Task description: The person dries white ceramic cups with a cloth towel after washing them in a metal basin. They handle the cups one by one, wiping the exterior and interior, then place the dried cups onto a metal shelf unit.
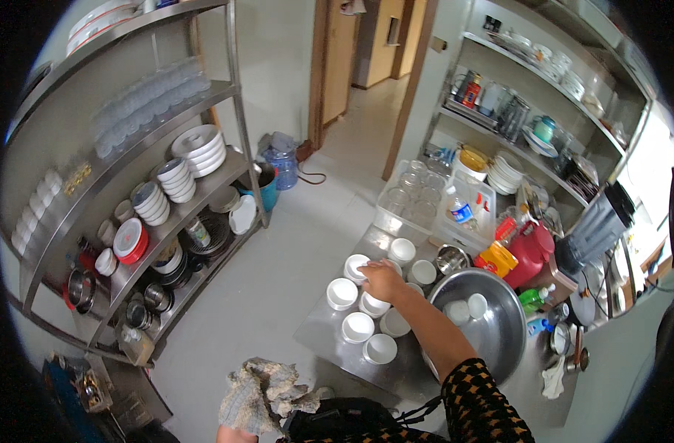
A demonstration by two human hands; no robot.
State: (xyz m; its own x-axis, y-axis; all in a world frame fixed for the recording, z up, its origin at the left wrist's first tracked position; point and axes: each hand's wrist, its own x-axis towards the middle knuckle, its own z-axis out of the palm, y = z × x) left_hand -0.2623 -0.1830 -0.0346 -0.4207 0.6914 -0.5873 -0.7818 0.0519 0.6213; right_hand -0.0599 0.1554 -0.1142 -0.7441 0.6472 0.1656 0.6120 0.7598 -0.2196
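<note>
My left hand (238, 435) is at the bottom edge, partly out of view, gripping a crumpled beige-grey cloth (265, 390) that covers its fingers. My right hand (385, 282) reaches over a steel table (337, 326) and has its fingers at the rim of a white cup (354, 264), pinching its right side. Several more white cups stand upright around it, among them a front one (380, 349) and a left one (342, 293). Right of my forearm sits a large steel basin (503, 343) with a white cup (477, 305) and another white piece (457, 312) inside.
Behind the cups are a plastic bin of glass jars (411, 194) and a clear bin with a bottle (460, 207). A red jug (530, 249), a blender (594, 227) and a green soap bottle (535, 299) crowd the right. At left stands a steel shelf (215, 191) of dishes.
</note>
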